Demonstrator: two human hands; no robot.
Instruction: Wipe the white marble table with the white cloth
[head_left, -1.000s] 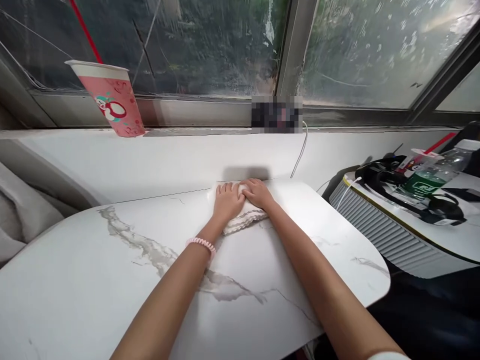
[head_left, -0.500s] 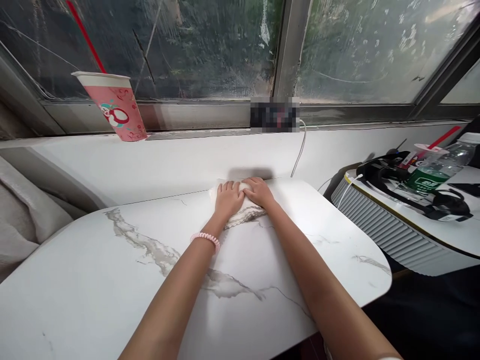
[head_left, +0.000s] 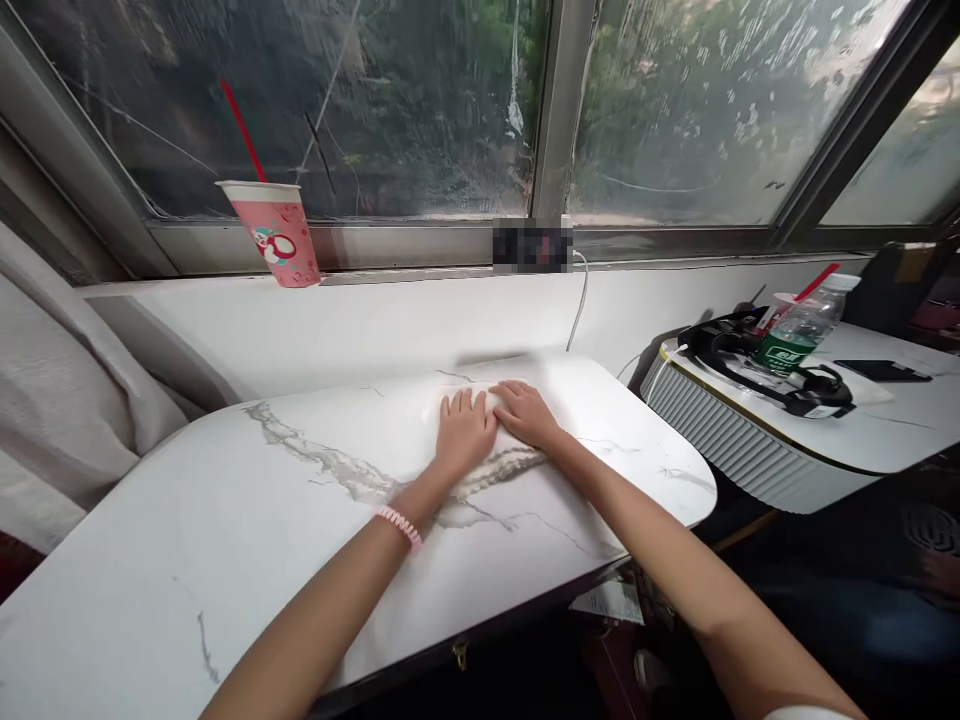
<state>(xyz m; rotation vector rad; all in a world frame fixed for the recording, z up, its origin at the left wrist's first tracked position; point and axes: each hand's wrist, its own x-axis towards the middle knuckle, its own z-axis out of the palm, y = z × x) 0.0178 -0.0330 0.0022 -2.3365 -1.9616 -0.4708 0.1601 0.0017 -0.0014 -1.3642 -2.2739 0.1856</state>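
My left hand and right hand lie flat side by side, fingers spread, pressing down on a white cloth; nothing clenched, just palms on it. The cloth sits on the table under both hands, its scalloped edge showing just on my side of the palms, the rest hidden beneath them.

Around, largest first. Window beyond the hands, wet and streaked, greenery blurred behind, with a grey frame post straight past the fingertips. White sill wall runs between the window and the table's far edge. Curtain hangs well left of the left hand. Second white table with a ribbed side, well right of the right hand, apart from mine. On it: black straps, a bottle with a green label lying tilted, a black phone. Pink cup with a red straw stands on the ledge, beyond and left of the left hand. A blurred-out block sits on the ledge past the fingertips, white cable dropping from it behind the table. Pink wristband on my left wrist.

Nothing lies between hands and cloth. The table is white marble-look with grey veins, rounded right end, floor below dark.
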